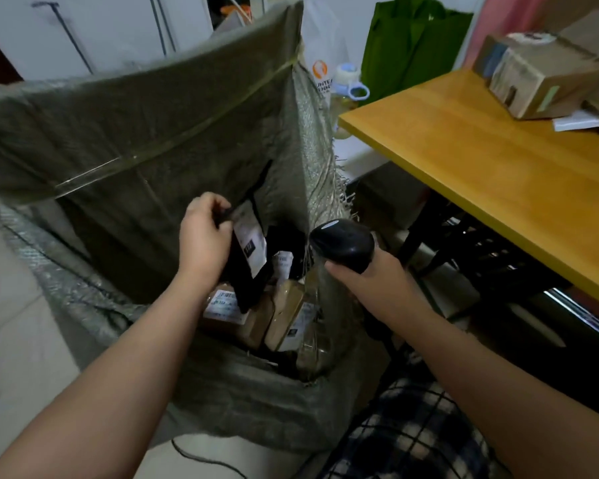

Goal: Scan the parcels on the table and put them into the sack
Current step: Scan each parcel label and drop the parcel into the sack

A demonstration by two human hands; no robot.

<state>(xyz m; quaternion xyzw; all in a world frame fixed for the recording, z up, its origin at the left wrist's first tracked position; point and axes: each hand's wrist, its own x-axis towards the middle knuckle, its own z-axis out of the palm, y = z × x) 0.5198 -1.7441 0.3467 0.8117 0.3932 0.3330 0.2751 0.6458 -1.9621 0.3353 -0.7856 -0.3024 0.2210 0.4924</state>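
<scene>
Head view: pinches one black parcel (pixel 248 261) with left hand (pixel 204 233) over one sack (pixel 135 140); grips one scanner (pixel 343 242) with right hand (pixel 377 285); two brown parcels (pixel 286 302) inside.

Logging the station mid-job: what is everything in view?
Woven plastic sack: one, grey-green, open, centre-left.
Black plastic mailer with white label: one, above sack's mouth.
Brown cardboard parcels: at least two, inside sack.
Black handheld scanner: one, by sack's right edge.
Wooden table: one, yellow, right.
Cardboard boxes: at least two, brown, table's far corner.
Fabric bag: one, green, behind table.
Bottle with blue handles: one, clear, behind sack.
Left hand: pinches the mailer's top.
Right hand: grips the scanner.
</scene>
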